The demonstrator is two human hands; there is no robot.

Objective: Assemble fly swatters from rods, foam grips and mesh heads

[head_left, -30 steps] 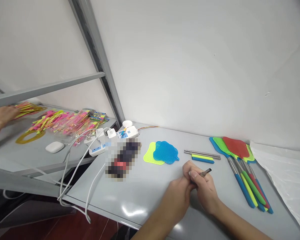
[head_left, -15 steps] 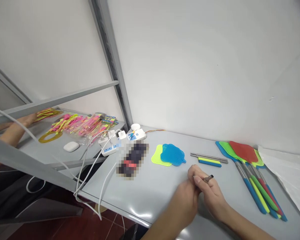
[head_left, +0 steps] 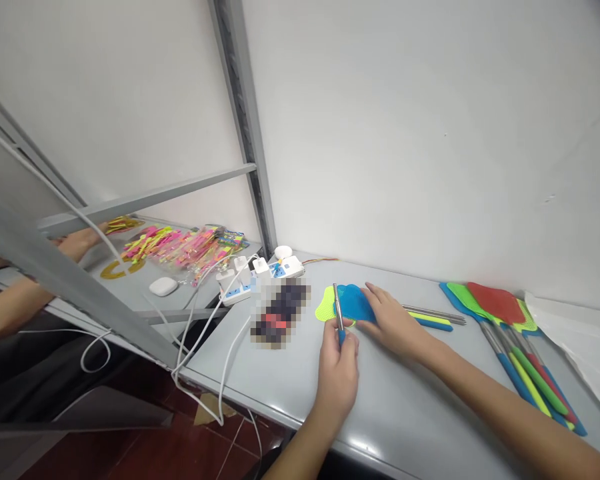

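My left hand [head_left: 339,370] is closed around a fly swatter handle [head_left: 339,313], a slim metal tube with a blue grip, its bare metal end pointing up and away. My right hand [head_left: 393,323] reaches over the right end of a blue fly swatter head [head_left: 353,303]. Its thumb and fingers are spread at the edges of that head, and its palm covers the neck. The blue head lies flat, partly over a yellow mesh head [head_left: 325,308]. Just right of my right hand are thin metal tubes [head_left: 443,313] and yellow and blue grips [head_left: 433,323].
Several assembled fly swatters [head_left: 500,307] lie at the right, beside a white sheet [head_left: 570,340]. Left are a blurred-out object [head_left: 283,313], power strips [head_left: 240,291] and hanging white cables [head_left: 225,373]. Beyond the shelf post, another person's arms [head_left: 75,250] are near colourful bagged items [head_left: 200,247].
My hands have parted. The left now holds the handle upright, further left; the right has moved onto the blue head. The whole view has shifted slightly.
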